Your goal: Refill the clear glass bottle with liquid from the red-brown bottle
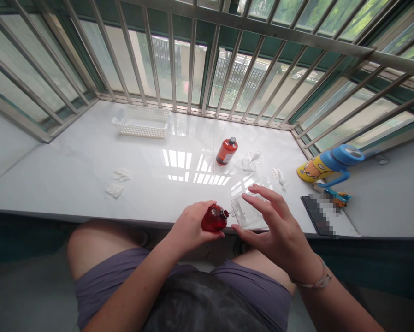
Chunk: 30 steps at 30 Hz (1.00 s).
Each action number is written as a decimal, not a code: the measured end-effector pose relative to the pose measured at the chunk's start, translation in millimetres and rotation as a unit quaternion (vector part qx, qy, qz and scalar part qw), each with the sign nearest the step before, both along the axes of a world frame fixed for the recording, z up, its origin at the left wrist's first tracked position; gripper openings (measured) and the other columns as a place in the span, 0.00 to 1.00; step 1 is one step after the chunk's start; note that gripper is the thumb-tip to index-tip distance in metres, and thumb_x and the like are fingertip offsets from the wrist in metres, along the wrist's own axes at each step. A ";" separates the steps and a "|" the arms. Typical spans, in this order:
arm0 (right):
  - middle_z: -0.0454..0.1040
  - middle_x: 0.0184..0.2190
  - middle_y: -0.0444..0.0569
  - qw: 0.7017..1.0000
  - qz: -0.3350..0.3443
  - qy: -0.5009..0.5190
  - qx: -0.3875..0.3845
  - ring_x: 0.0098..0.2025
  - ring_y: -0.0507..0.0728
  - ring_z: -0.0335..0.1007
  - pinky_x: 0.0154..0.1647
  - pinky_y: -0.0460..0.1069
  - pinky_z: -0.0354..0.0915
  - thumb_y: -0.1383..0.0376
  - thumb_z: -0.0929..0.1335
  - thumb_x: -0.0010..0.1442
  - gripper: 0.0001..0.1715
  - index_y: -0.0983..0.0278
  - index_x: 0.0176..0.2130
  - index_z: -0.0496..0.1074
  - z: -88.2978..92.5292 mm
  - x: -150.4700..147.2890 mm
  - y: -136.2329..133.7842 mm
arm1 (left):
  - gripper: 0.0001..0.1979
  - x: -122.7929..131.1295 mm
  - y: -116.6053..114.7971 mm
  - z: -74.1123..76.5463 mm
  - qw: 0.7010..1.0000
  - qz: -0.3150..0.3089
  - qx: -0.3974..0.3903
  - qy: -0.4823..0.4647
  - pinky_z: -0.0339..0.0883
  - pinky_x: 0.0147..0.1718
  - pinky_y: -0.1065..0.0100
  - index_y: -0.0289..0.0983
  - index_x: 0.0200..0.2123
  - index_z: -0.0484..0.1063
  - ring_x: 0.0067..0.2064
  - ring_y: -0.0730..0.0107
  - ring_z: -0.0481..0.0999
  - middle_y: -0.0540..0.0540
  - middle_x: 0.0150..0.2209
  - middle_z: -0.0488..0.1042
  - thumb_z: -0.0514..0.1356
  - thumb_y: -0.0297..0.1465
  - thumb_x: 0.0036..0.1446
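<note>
My left hand is wrapped round a red bottle with no cap on its dark neck, tilted so that the mouth points right. Just past that mouth, a clear plastic box rests at the counter's front edge. Over the box's right side is my right hand, its fingers spread and curved; I see nothing held in it. Farther back stands a second red bottle, with a dark cap and a pale label. Small clear plastic pieces lie to its right.
A white perforated basket stands near the barred window. Crumpled tissues lie at left and another tissue at right. On the right are a blue-and-yellow flask, a dark phone and a small colourful item.
</note>
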State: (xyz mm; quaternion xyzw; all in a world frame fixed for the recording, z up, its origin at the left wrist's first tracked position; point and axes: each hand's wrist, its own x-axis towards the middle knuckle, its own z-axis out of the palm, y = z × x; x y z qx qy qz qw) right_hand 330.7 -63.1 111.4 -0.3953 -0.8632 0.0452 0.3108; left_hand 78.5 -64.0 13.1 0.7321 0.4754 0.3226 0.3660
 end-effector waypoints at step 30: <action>0.69 0.66 0.60 0.997 0.045 -0.043 0.050 0.70 0.73 0.67 0.68 0.70 0.72 0.65 0.79 0.64 0.46 0.55 0.73 0.63 14.8 -2.8 6.6 | 0.43 0.9 2.9 -1.4 1.000 -0.011 0.001 0.007 0.72 0.59 0.49 0.43 0.65 0.69 0.59 0.47 0.79 0.41 0.61 0.80 0.81 0.41 0.49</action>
